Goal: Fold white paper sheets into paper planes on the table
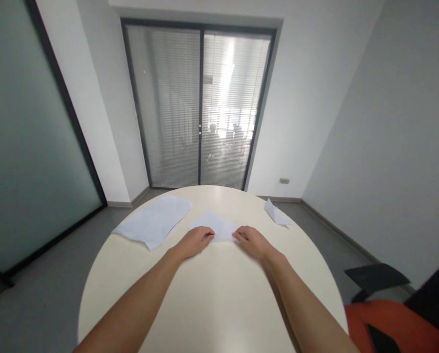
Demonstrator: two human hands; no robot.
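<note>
A white sheet of paper (216, 226), folded to a roughly triangular shape, lies on the round cream table (219, 294) with its point facing away from me. My left hand (197, 241) pinches its near edge on the left side. On the right side, my right hand (252, 240) pinches the same near edge, thumb against fingers. Both hands rest low over the tabletop, a short gap of paper showing between them. The fingertips partly cover the paper's two near corners.
Larger white sheets (155, 218) lie at the table's left, reaching its edge. A small folded paper piece (276, 214) stands near the far right edge. An office chair with a red seat (392, 323) and black armrest (377, 277) is at the right. Beyond are glass doors (201, 108).
</note>
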